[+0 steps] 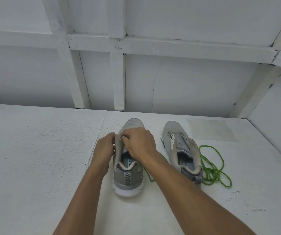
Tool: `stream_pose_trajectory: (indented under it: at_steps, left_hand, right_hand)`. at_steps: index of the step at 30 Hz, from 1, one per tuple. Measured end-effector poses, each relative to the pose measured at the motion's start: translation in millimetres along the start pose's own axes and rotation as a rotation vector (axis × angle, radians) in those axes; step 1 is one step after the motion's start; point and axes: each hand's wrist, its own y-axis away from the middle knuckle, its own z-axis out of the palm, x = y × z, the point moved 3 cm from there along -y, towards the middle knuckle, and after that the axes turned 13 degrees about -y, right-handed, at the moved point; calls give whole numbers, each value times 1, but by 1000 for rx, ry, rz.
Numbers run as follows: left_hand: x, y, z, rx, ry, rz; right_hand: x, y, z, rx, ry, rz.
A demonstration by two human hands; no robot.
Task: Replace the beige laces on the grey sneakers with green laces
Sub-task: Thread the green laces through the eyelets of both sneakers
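Left hand (pixel 105 148) pinches the grey mesh sneaker (pixel 128 175) by its eyelet edge, steadying it I guess, while right hand (pixel 139 143) pinches the thin green cord lace (pixel 127 136) for threading.

Readable stuff only on insoles tbh. Left sneaker (pixel 128 175): blue insole patch (pixel 131 164) reads "RY FO", rest hidden under right hand (pixel 140 143). Right sneaker (pixel 172 131), just right of left sneaker: insole (pixel 186 164) shows "FO", cut off. Green tabs (pixel 125 164) on both: too blurry.
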Motion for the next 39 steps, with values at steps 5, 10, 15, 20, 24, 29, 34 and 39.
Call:
stream_pose_trajectory:
  at_steps: [5, 10, 15, 20, 24, 29, 34, 39]
  left_hand:
    - [4, -7, -6, -56, 7, 59]
    - [1, -28, -22, 21, 389, 38]
    - [18, -65, -85, 57, 1168, -32]
    - [45, -81, -152, 198, 1097, 115]
    - [54, -47, -96, 26, 243, 205]
    - [27, -17, -27, -270, -685, 288]
    - [44, -35, -60, -56, -736, 263]
    - [60, -51, -120, 369, -681, 240]
  right_hand:
    - [3, 2, 1, 33, 121, -124]
    - [19, 17, -12, 117, 116, -116]
    - [22, 49, -28, 203, -98, 7]
    - [22, 73, -22, 267, -252, 88]
    - [28, 77, -15, 258, -293, 167]
    - [32, 78, -14, 216, -336, 227]
    - [33, 80, -14, 193, -363, 258]
    - [34, 80, -14, 184, -364, 274]
